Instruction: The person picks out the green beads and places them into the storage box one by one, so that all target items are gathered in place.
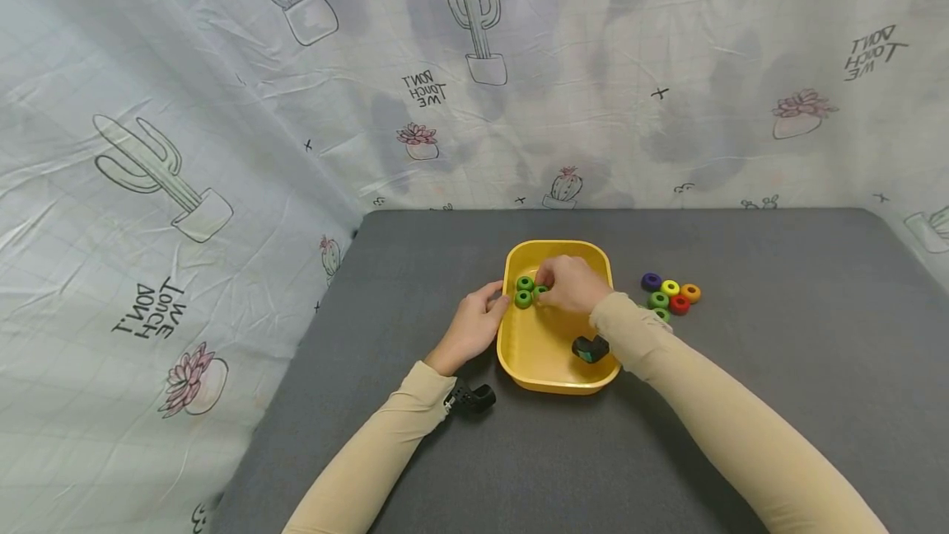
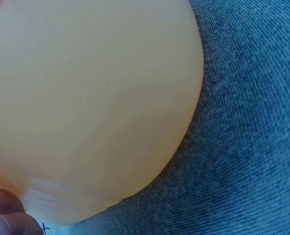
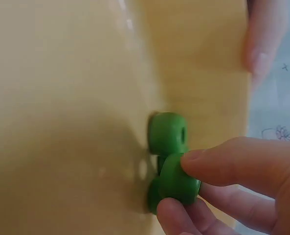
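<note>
My right hand (image 1: 574,283) reaches into a yellow tray (image 1: 549,388). Its thumb and fingers pinch a green ring-shaped bead (image 3: 180,180), close over other green beads near the tray's wall. Beside that wall lie a green bead (image 1: 525,283) and another green bead (image 1: 522,299), their holes facing up. My left hand (image 1: 474,324) rests against the tray's left side from outside, fingers extended, with a fingertip at the rim. The left wrist view is mostly filled by the tray's outer wall (image 2: 100,98), with fingertips (image 2: 8,215) at the lower left corner.
Just right of the tray sits a loose cluster on the grey table (image 1: 778,369): a purple bead (image 1: 652,282), a yellow bead (image 1: 670,288), an orange bead (image 1: 690,293), a red bead (image 1: 680,304) and green beads (image 1: 658,300). A cactus-print curtain (image 1: 593,105) hangs behind.
</note>
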`<state>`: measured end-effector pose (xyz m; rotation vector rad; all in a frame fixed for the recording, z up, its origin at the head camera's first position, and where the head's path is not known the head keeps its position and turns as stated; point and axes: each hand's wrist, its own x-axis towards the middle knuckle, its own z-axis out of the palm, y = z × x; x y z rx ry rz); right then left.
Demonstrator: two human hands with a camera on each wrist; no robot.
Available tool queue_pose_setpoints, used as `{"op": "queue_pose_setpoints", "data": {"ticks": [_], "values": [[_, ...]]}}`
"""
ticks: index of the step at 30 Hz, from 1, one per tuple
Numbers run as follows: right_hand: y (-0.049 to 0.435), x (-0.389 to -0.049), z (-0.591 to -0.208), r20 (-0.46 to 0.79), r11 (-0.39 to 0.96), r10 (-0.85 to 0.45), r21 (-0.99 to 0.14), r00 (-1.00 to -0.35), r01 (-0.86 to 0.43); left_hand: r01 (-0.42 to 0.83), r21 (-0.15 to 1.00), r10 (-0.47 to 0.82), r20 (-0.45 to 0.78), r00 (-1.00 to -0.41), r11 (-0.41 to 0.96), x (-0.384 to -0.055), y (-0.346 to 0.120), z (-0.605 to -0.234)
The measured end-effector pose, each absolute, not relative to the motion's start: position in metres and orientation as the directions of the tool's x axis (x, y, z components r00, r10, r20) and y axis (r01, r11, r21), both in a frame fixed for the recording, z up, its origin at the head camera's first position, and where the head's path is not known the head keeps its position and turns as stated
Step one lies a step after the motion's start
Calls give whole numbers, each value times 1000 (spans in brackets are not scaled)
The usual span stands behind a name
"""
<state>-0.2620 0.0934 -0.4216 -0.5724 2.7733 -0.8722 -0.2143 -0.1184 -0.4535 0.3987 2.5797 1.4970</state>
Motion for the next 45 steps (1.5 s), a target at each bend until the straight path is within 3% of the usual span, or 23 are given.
{"op": "queue_pose_setpoints", "data": {"ticks": [26, 45], "values": [[100, -260, -414, -50, 736, -402, -612, -914, -290, 156, 873, 299, 12, -954, 463, -214, -117, -452], [136, -231, -379, 83, 665, -381, -668, -921, -335, 156, 874, 303, 11, -953, 460, -214, -119, -454]]}}
